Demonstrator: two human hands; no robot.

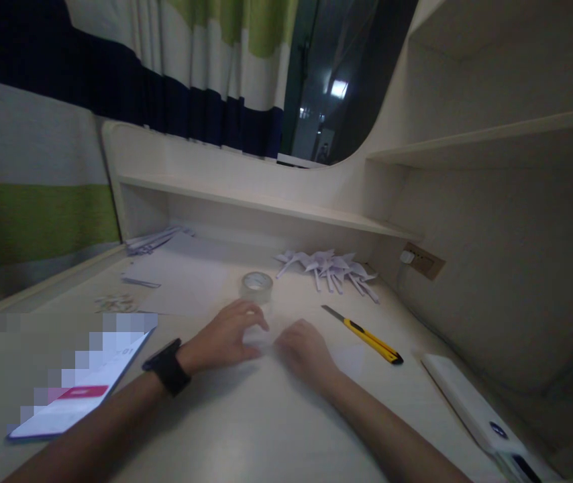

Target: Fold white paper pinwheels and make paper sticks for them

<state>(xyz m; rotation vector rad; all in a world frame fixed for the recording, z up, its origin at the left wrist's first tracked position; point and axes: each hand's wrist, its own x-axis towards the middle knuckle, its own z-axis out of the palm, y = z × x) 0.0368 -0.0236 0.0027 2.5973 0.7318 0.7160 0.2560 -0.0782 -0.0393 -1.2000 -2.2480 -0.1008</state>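
Near the middle of the desk, my left hand (229, 337) hovers low with its fingers curved, thumb and forefinger apart and nothing between them. Close beside it, my right hand (306, 352) has its fingers bunched downward near the desk surface. Motion smears it a little, and whatever its fingertips hold is hidden. A pale piece of paper (351, 360) shows faintly beside the right wrist. Just beyond my left hand sits a roll of clear tape (256, 286). To the right of my right hand lies a yellow utility knife (371, 339) with its blade out.
Folded paper pinwheels (334, 265) are piled at the back right. White paper sheets (190, 268) and paper strips (153, 240) lie back left, near small pale bits (116, 303). A lit tablet (85, 389) rests at left, a white case (467, 399) at right. A plug (407, 257) sits in the wall socket.
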